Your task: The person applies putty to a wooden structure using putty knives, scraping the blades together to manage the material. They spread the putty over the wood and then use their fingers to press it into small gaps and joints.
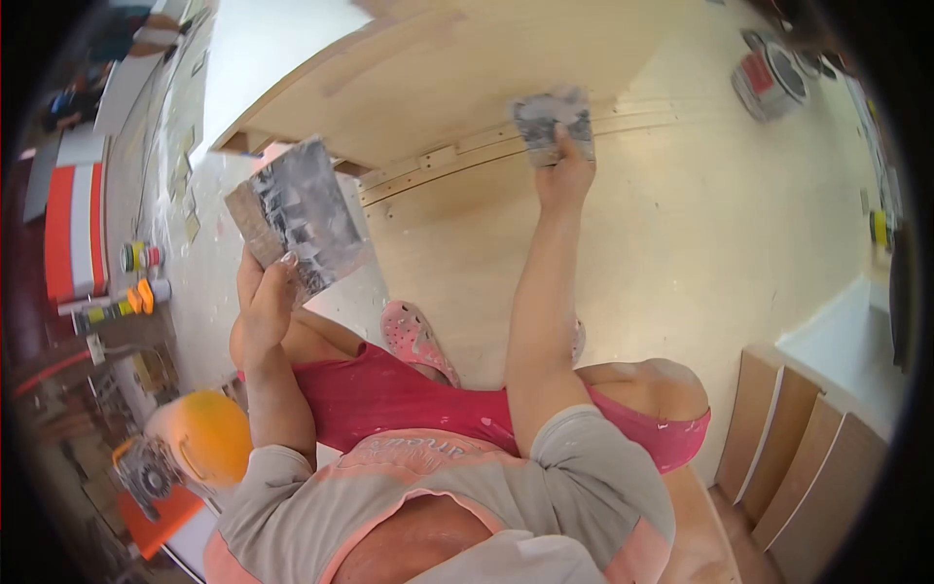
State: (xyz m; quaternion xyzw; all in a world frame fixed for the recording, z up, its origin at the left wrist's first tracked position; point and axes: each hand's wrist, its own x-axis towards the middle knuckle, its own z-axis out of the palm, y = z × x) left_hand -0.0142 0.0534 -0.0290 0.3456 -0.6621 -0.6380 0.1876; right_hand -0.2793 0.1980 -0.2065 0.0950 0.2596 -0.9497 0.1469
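Note:
My left hand (pixel 265 307) is closed around a wide putty spreader (pixel 326 209), a flat plate with a wooden strip along one edge and grey putty smeared over its face. It is held tilted, left of a wooden panel. Farther forward, my right hand (pixel 566 180) grips a smaller putty knife (pixel 545 122), thumb pressed on the blade, which carries grey putty. That blade overlaps the lower edge of the large wooden panel (pixel 418 92) in this view. A slotted wooden strip (pixel 438 159) runs along the panel's lower edge.
A metal pot with a red patch (pixel 769 83) stands at the far right. Brown boards (pixel 793 448) lean at the lower right. An orange-yellow bucket (pixel 209 438) is beside my left elbow, near cans and tools (pixel 141 297). A pink clog (pixel 413 336) shows between my knees.

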